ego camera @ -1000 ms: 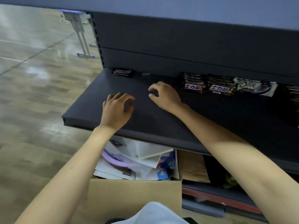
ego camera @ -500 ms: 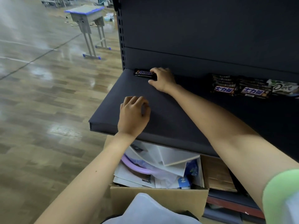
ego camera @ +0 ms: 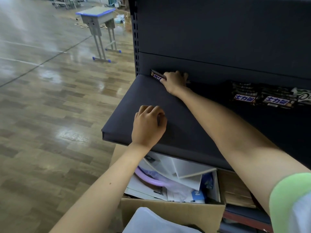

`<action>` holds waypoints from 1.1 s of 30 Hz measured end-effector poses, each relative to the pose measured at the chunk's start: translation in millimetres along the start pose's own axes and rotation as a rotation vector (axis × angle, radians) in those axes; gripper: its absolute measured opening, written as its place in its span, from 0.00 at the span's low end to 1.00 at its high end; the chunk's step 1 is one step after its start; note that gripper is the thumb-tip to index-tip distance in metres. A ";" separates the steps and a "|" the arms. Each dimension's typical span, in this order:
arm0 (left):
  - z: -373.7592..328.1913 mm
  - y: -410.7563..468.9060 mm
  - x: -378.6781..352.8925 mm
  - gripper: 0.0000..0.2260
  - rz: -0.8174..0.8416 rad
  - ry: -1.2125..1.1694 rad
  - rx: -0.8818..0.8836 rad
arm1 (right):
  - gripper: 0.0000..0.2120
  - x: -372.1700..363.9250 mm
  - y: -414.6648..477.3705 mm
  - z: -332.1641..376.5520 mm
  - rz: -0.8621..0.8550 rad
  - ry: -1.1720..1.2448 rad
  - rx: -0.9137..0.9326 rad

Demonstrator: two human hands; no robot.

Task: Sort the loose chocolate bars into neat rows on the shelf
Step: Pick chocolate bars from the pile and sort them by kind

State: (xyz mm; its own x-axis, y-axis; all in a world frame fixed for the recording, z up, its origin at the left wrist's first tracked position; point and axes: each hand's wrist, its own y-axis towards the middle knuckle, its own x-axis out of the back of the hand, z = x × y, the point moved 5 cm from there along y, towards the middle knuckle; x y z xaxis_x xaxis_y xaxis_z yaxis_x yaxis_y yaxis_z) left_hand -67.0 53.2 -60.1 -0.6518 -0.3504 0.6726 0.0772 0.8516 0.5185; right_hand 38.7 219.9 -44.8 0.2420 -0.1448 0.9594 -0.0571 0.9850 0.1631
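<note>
A dark shelf (ego camera: pixel 127 105) juts out from a dark back panel. At its far left corner my right hand (ego camera: pixel 175 81) grips a brown chocolate bar (ego camera: pixel 156 76), whose left end tilts up off the shelf. My left hand (ego camera: pixel 148 125) rests near the shelf's front edge with its fingers curled under; whether it holds anything is hidden. Further right along the back, two stacks of brown bars (ego camera: pixel 244 94) (ego camera: pixel 277 98) lie side by side, and a white-wrapped bar (ego camera: pixel 304 96) sits at the frame's edge.
Below the shelf stands an open cardboard box (ego camera: pixel 171 211) filled with papers and a purple hoop. A lower shelf with a red edge (ego camera: pixel 244 219) shows at the right. A small desk (ego camera: pixel 99 19) stands on the glossy wooden floor at the left.
My right hand reached from the middle of the shelf to the far left corner, closed on the lone bar and lifted its left end. My left hand stayed on the shelf front.
</note>
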 end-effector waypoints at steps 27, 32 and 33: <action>-19.1 -6.7 -0.2 0.10 -0.014 -0.494 0.191 | 0.04 31.7 -181.7 -31.4 -0.060 1.371 -0.325; -45.9 -10.3 -12.3 0.04 0.122 -0.777 0.336 | 0.04 38.1 -200.9 -29.3 -0.041 1.399 -0.275; -48.9 -9.3 -11.2 0.05 0.124 -0.795 0.327 | 0.05 40.5 -203.1 -32.0 -0.064 1.378 -0.269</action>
State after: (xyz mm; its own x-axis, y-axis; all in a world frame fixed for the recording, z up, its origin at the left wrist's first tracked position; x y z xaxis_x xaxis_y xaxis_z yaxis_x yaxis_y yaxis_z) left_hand -23.5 30.2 -46.6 -0.9963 0.0247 0.0820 0.0412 0.9776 0.2065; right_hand 91.1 17.1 -46.4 0.9884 -0.1366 -0.0662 0.1368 0.9906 -0.0016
